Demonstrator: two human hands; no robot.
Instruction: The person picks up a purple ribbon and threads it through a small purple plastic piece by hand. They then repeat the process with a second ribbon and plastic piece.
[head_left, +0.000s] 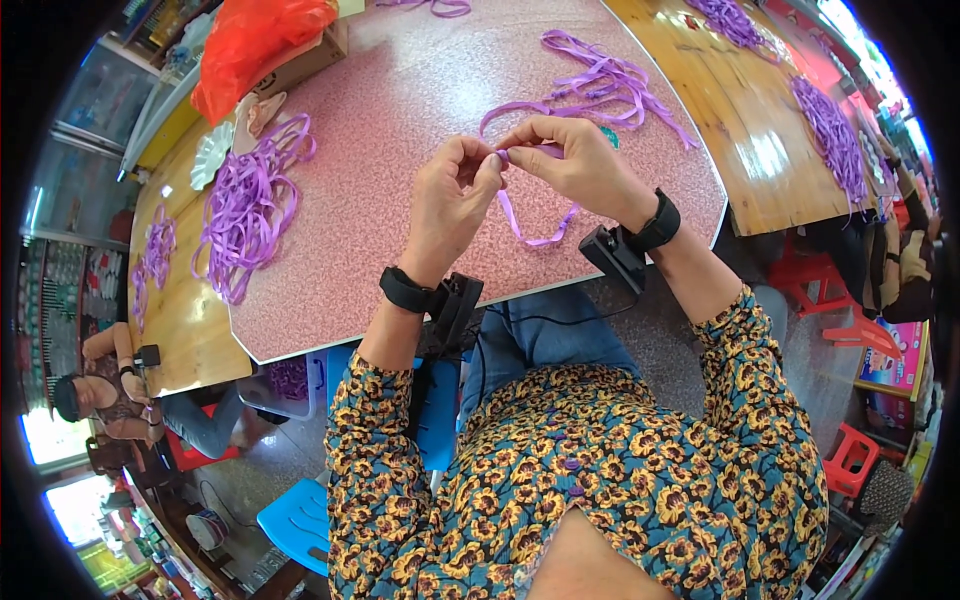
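Note:
Above the pink speckled table [400, 90], my left hand [448, 205] and my right hand [580, 168] meet fingertip to fingertip. Both pinch a flat purple lanyard [533, 241]; its lower loop hangs down onto the table near the front edge. The small part between the fingertips is mostly hidden. Another purple strand runs from behind my right hand toward a loose bunch of purple lanyards [605, 85] at the far right. A small green item [609, 138] lies just beyond my right hand. To the left is a larger tangled heap of purple lanyards [255, 205].
A red plastic bag [255, 50] rests on a cardboard box [305, 62] at the back left. Wooden tables adjoin both sides, carrying more lanyards [832, 140]. A person [110, 385] sits at far left, another at far right. A blue chair [300, 525] and red stools [850, 458] stand around.

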